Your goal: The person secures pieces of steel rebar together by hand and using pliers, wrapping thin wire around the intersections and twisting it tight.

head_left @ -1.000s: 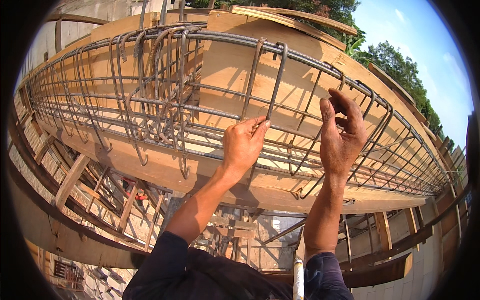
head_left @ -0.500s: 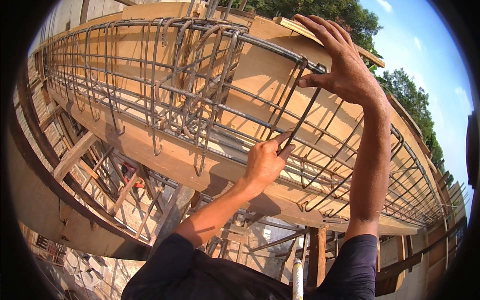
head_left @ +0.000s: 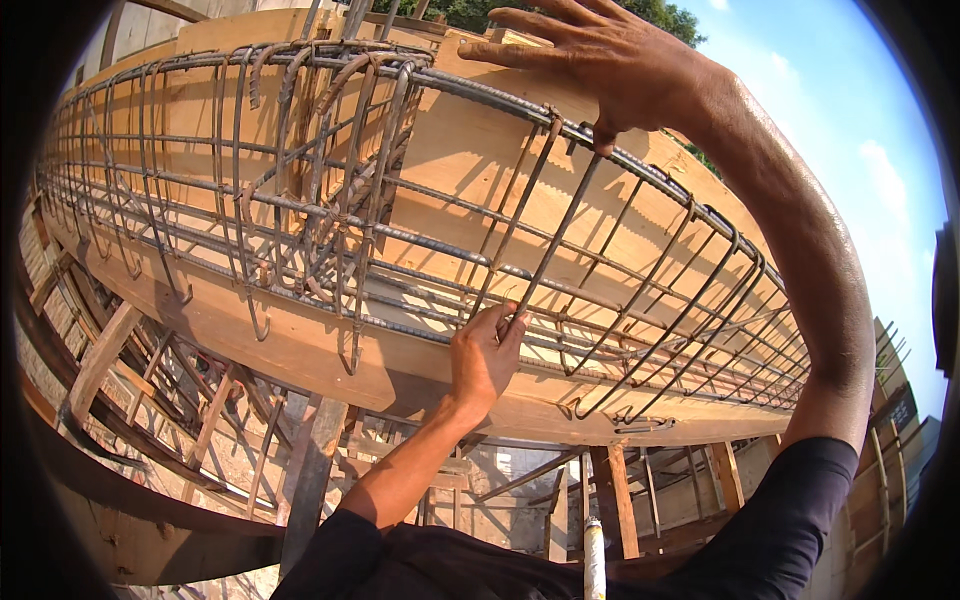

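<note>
A long cage of steel rebar runs across the view, with stirrups around ribbed lengthwise bars. My left hand (head_left: pixel 485 362) is closed around the lower part of a slanting stirrup (head_left: pixel 556 235), on the near side of the cage. At the top edge, my right hand (head_left: pixel 625 75) is spread, its thumb by the upper lengthwise bar (head_left: pixel 650 172) near that stirrup's top end. Whether the thumb presses on the steel I cannot tell. Left of my hands, a denser cluster of bars and hooked stirrups (head_left: pixel 362 210) crosses upright bars.
Behind the cage stands a plywood formwork panel (head_left: pixel 455 145). A long timber board (head_left: pixel 400 382) runs along the near lower side. Below are wooden props (head_left: pixel 612 500) and a curved-looking dark beam (head_left: pixel 180 540). A white cigarette-like stick (head_left: pixel 594 560) shows at the bottom.
The view has shifted, so the cage appears further left. My right hand has spread its fingers and reaches further over the top bar. My left hand stays low on the stirrup.
</note>
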`<state>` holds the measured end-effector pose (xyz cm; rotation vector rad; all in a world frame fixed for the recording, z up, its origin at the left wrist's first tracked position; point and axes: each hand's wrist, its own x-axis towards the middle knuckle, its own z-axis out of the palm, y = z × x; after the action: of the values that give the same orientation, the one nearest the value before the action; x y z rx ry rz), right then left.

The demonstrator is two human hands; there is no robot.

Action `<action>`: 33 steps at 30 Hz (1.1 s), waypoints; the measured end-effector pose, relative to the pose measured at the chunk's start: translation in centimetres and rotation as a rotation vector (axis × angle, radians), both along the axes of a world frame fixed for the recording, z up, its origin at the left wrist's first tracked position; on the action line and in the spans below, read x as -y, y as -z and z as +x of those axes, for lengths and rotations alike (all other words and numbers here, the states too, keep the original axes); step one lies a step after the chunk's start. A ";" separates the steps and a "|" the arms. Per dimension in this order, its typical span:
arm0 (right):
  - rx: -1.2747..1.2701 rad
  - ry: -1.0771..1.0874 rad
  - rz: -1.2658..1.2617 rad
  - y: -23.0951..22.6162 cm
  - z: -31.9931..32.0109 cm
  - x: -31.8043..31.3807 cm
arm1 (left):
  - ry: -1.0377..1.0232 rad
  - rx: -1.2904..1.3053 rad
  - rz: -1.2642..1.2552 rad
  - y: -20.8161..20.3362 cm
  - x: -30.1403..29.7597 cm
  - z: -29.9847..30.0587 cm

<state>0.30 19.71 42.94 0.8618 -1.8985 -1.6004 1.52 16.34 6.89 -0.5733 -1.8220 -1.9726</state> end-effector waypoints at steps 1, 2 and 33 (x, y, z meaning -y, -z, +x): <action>-0.035 -0.060 0.055 0.1 -1.1 -1.0 | 0.014 0.024 -0.024 -0.1 0.1 0.1; -0.070 -0.129 0.108 0.4 -1.6 -0.7 | 0.028 0.026 -0.001 0.1 0.2 0.0; 0.104 0.314 0.082 0.4 1.1 4.9 | -0.032 -0.132 0.231 1.1 -1.1 -0.5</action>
<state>1.35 14.76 42.54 0.7186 -2.1379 -1.8591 1.06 17.41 5.79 -0.5820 -1.4906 -2.0361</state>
